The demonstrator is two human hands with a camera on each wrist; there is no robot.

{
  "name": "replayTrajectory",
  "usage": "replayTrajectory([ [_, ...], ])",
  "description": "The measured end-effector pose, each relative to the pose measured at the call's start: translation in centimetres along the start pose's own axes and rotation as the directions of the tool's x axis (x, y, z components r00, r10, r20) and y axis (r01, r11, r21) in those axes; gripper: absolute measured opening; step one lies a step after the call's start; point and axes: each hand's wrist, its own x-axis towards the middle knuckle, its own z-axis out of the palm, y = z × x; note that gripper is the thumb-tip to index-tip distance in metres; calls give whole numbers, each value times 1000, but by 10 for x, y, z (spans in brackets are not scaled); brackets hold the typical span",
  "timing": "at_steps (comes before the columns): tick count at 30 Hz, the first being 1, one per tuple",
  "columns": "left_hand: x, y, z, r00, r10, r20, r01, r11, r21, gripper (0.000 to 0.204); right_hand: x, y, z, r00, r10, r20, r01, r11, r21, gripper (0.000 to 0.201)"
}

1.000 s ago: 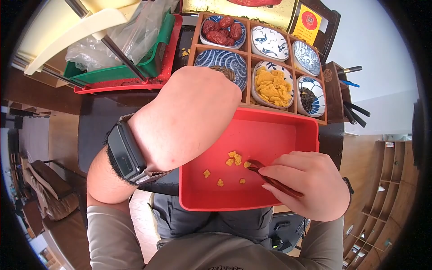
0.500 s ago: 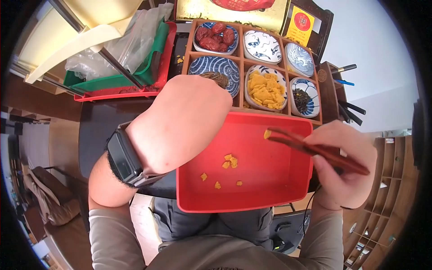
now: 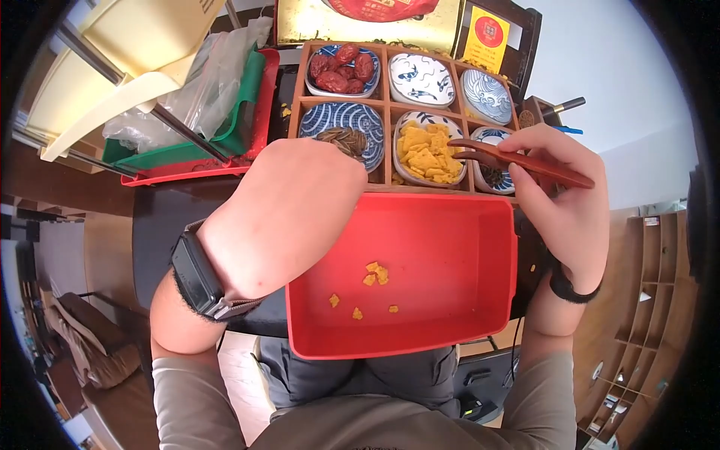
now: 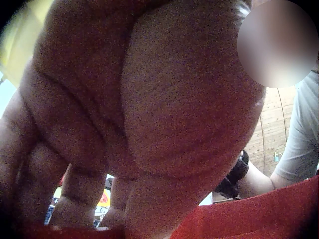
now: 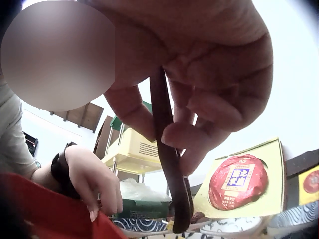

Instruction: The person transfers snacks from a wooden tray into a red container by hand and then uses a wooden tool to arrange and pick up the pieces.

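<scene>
Dark red wooden tweezers (image 3: 551, 171) are pinched in the right hand (image 3: 566, 202), their tips at the right side of a bowl of yellow flakes (image 3: 426, 156). The right wrist view shows the fingers and thumb around the tweezers (image 5: 167, 149), tips low among the bowls. A red bin (image 3: 420, 349) holds several small yellow pieces (image 3: 377, 274). At its back left corner is the left hand (image 3: 289, 214), fingertips hidden from above; in the right wrist view the left hand (image 5: 92, 174) grips the bin's rim (image 5: 102, 226), thumb and fingers on either side.
The wooden divided tray (image 3: 387, 120) behind the bin carries bowls of red dates (image 3: 346, 69), brown sticks (image 3: 343, 141) and dark leaves, plus two patterned bowls. A green and red container (image 3: 247, 112) with plastic bags stands left. Pens (image 3: 566, 105) stand at the back right.
The right hand has lifted from the bin and moved back to the flake bowl; the tweezers no longer show the yellow piece they held. The left hand keeps its place by the bin.
</scene>
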Motion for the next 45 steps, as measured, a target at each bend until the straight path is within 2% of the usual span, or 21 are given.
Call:
replayTrajectory([
  [8, 1, 1, -1, 999, -15, 30, 14, 1000, 21, 11, 9, 12, -2, 1000, -9, 15, 9, 1000, -11, 17],
  [14, 1, 3, -2, 1000, -15, 22, 14, 1000, 27, 11, 12, 17, 4, 1000, 29, 7, -29, 997, 78, 17],
  [17, 2, 3, -2, 1000, -16, 25, 15, 999, 34, 11, 13, 12, -2, 994, 81, 67, -83, 996, 29, 16],
  [20, 2, 3, -2, 1000, -13, 23, 12, 999, 40, 11, 12, 13, -1, 995, 75, 59, -77, 996, 34, 17],
  [23, 2, 3, -2, 1000, -13, 27, 11, 999, 50, 11, 11, 14, 1, 1000, -28, -9, 28, 1000, 4, 15],
  [29, 3, 3, -3, 999, -14, 39, 12, 998, 63, 10, 5, 0, 4, 990, -32, -141, 49, 991, 123, 11],
  [32, 3, 4, -3, 999, -21, 49, 18, 998, 64, 10, -6, -12, 1, 998, 8, -67, -2, 996, 92, 13],
  [35, 3, 4, -2, 998, -28, 53, 25, 998, 64, 11, -19, -31, 5, 999, 42, 13, -43, 988, 146, 20],
  [38, 3, 4, -2, 998, -35, 53, 31, 998, 62, 10, -28, -34, 10, 996, -19, 93, 2, 984, 181, 21],
  [39, 3, 4, -2, 998, -36, 48, 34, 998, 56, 10, -29, -32, 8, 977, -92, 190, 63, 986, 153, 22],
  [41, 2, 3, -1, 999, -29, 33, 27, 999, 40, 9, -32, -29, 4, 896, -235, 377, 197, 971, 136, 24],
  [43, 1, 2, -2, 1000, -12, 11, 11, 1000, 21, 9, -36, -31, 5, 802, -259, 539, 236, 965, 112, 20],
  [45, 1, 2, -2, 1000, -13, 14, 12, 1000, 18, 9, -42, -33, 7, 752, -278, 597, 285, 955, 85, 20],
])
